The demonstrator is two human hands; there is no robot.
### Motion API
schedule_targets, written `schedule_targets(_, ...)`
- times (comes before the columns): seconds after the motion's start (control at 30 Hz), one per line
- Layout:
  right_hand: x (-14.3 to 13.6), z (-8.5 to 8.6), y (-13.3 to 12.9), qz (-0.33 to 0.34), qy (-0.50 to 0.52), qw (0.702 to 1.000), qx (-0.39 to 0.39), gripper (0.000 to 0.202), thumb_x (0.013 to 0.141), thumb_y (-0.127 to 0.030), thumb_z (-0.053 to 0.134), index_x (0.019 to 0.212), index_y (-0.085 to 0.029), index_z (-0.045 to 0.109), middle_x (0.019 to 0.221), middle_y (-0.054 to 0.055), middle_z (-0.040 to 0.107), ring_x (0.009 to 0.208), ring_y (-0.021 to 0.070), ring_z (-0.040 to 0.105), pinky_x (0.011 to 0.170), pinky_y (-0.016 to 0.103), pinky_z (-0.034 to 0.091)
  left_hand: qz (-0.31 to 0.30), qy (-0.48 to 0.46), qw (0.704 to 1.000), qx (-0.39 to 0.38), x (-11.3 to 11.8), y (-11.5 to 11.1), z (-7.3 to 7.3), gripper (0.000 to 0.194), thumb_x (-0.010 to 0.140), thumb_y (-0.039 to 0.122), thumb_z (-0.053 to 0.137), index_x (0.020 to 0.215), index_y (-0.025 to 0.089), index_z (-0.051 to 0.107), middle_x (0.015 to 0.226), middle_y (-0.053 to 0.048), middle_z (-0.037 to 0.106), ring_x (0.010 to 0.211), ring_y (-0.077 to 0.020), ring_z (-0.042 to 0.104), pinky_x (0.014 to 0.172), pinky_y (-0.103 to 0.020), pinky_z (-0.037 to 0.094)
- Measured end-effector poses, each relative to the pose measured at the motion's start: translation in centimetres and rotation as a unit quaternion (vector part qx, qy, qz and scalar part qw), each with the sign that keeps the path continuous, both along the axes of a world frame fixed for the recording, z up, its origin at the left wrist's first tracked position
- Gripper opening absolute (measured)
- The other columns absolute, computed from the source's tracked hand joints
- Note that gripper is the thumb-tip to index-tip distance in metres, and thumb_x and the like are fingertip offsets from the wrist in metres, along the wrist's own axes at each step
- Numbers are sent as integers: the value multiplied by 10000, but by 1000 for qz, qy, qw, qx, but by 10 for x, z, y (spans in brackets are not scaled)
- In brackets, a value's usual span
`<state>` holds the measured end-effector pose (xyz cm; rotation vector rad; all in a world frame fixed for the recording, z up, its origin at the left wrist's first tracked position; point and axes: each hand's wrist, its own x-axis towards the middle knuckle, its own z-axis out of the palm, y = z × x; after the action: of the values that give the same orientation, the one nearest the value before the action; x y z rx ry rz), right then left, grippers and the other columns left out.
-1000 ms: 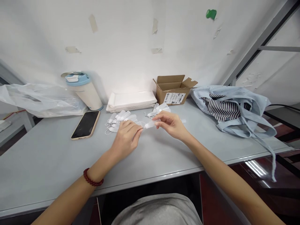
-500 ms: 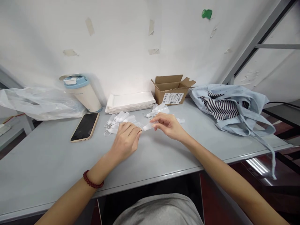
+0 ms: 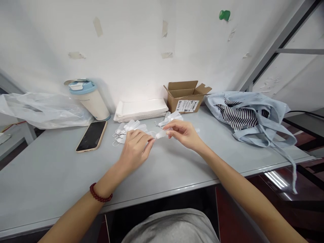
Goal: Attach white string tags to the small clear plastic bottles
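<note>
Between my hands is a small translucent plastic bottle with a white cap end, lying roughly level just above the table. My right hand grips its body between thumb and fingers. My left hand is closed in a pinch at the narrow tip, where a thin white loop of cord shows; exactly what the fingertips press is partly hidden. Behind my left hand lies a pile of similar bottles with cord loops. Another small heap of bottles sits behind my right hand, and one clear piece shows beside it.
On the grey table lie a phone, a stack of white sheets or trays and an opened cardboard box. A tumbler and plastic bag stand left; a blue cloth bag lies right.
My left fingertips have shifted slightly, and the cord loop now shows more clearly by the bottle's tip. The right hand keeps its hold, moved a touch to the right.
</note>
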<state>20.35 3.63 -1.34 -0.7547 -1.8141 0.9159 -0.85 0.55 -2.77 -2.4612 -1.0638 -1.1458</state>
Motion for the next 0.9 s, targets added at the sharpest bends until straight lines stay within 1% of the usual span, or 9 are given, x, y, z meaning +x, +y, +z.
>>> schedule_targets(0.17,-2,-5,0,0,-15,1000,-14,147,826,-296,620,865,-168,682,792,19,606,592,100,581,590,279,484,-20,7,1000,16,0,-1,-4,153,901,130,490,801,187,592,681,-20,662,683,-177,540,723,-361,406)
schedule_targets(0.3,-3,-6,-1,0,-23,999,-31,136,820,-280,612,856,-166,676,771,19,617,590,104,584,587,276,488,-21,2,1000,3,1,-2,-7,183,905,128,467,795,188,600,673,-22,653,687,-180,538,726,-363,406)
schedule_targets(0.43,-3,-6,2,-1,-62,997,-49,162,821,-269,600,932,-164,653,798,32,640,635,125,605,619,293,504,-6,13,1000,-9,-3,8,-6,185,918,171,472,797,190,610,682,-22,661,694,-182,555,723,-360,394)
schedule_targets(0.53,2,-9,10,-37,-112,993,-3,328,795,-205,604,1120,-176,571,929,58,649,717,144,613,682,325,516,39,9,999,6,-18,24,-5,199,919,215,485,766,190,610,705,-26,678,711,-189,582,724,-360,387)
schedule_targets(0.63,13,-13,23,-115,-163,976,87,435,797,-147,565,1224,-188,492,1030,87,636,795,174,605,720,356,507,116,-21,993,6,-42,40,-5,212,896,272,507,726,205,613,669,-19,668,700,-200,593,719,-354,395)
schedule_targets(0.7,23,-14,31,-160,-206,956,135,401,803,-132,551,1198,-192,511,1044,96,632,867,204,599,766,381,494,156,-47,987,-10,-56,47,-6,211,872,296,522,703,210,614,687,-30,683,726,-217,610,703,-345,409)
schedule_targets(0.77,31,-15,38,-187,-256,934,163,315,807,-126,546,1116,-182,562,1043,108,630,941,237,590,813,403,477,193,-54,979,-38,-65,51,-8,223,855,319,520,682,213,614,695,-37,692,728,-234,614,691,-349,418)
schedule_targets(0.83,37,-16,42,-199,-297,918,173,260,813,-131,545,1066,-174,589,1058,121,627,1005,266,575,850,421,463,211,-55,974,-62,-66,52,-9,232,848,341,515,681,214,616,693,-38,692,721,-239,613,689,-353,426)
schedule_targets(0.9,39,-16,43,-199,-322,908,178,263,824,-144,548,1082,-171,590,1095,131,621,1051,284,557,875,433,453,215,-65,972,-73,-63,51,-9,237,847,366,515,697,212,616,680,-35,684,708,-234,613,681,-349,430)
